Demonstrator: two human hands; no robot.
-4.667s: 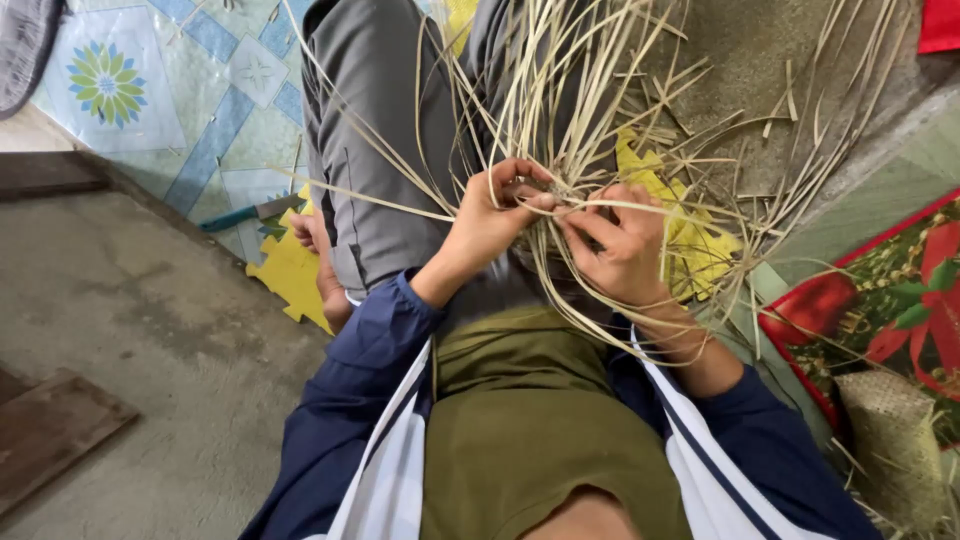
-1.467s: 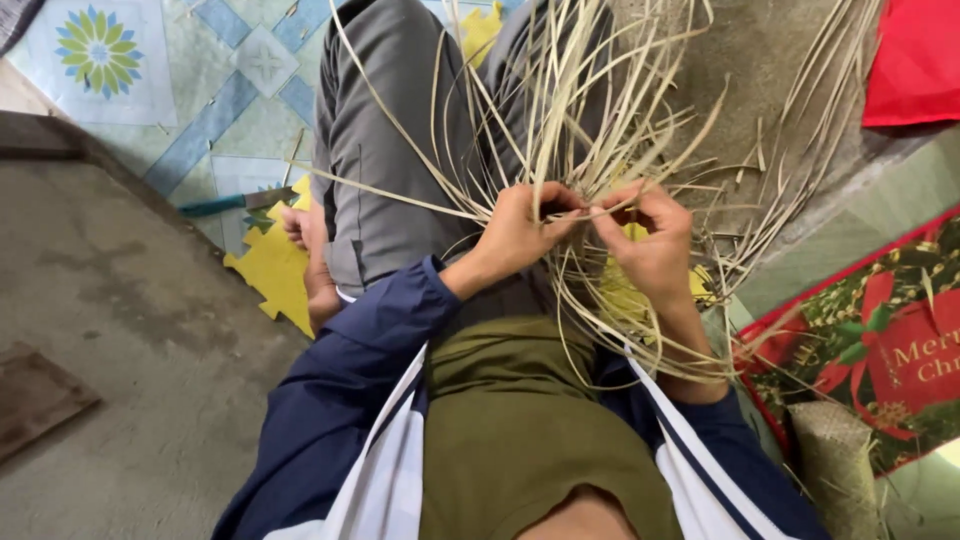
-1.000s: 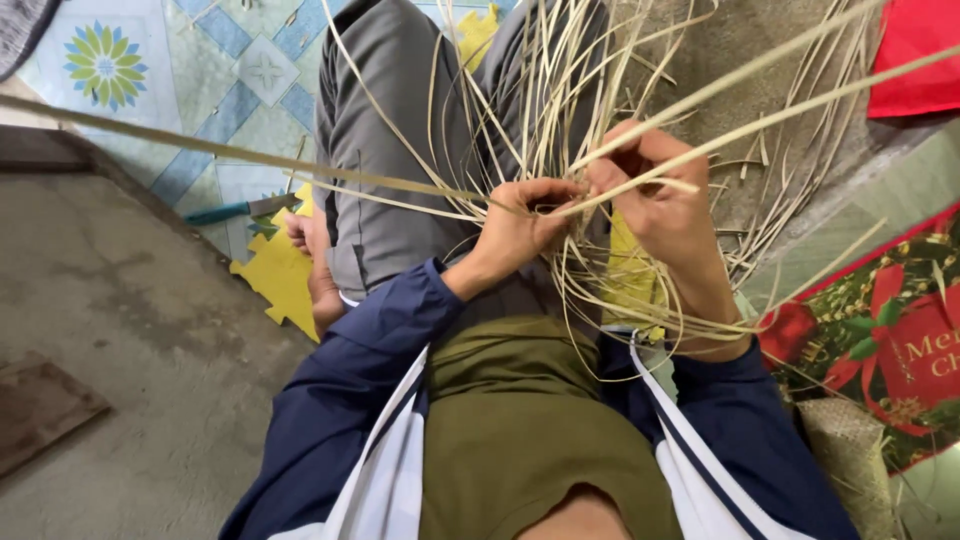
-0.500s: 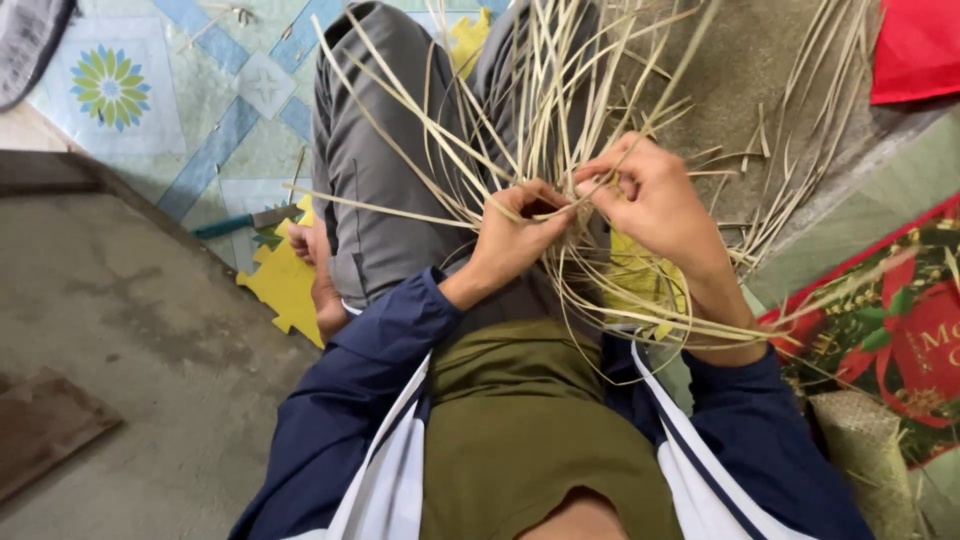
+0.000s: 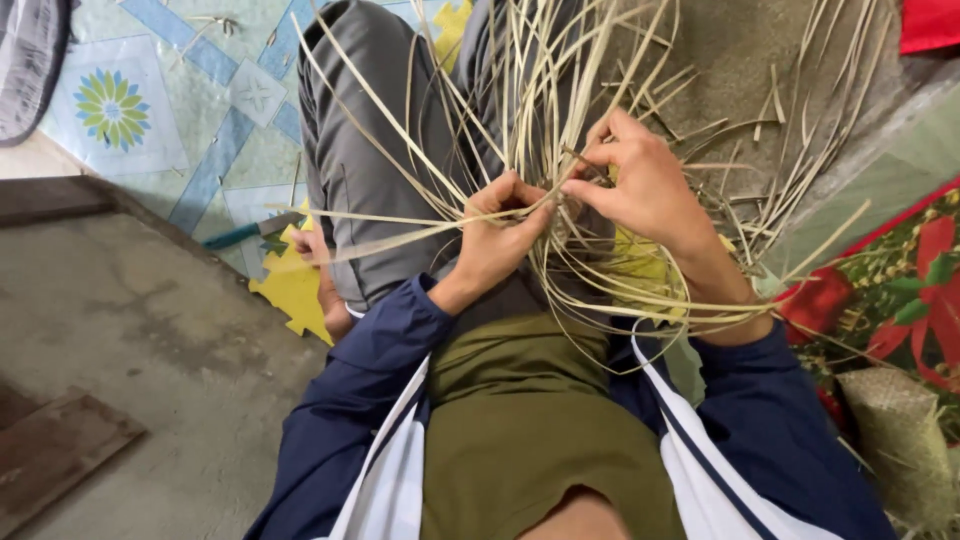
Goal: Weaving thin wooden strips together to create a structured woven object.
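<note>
Your floor (image 5: 130,330) is bare concrete, with a patterned mat (image 5: 150,110) beyond it. The strips (image 5: 560,90) fan up and away from your lap over your grey-trousered legs (image 5: 370,150), long axes mostly pointing away from you; a few cross leftward. Your left hand (image 5: 500,235) has its grip closed on crossing strips at the bundle's centre. Your right hand (image 5: 640,185) pinches one strip narrowly between thumb and fingertips, just beside the left.

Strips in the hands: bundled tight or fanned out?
Fanned out. The pale strips splay in all directions from where left hand and right hand pinch them.
</note>
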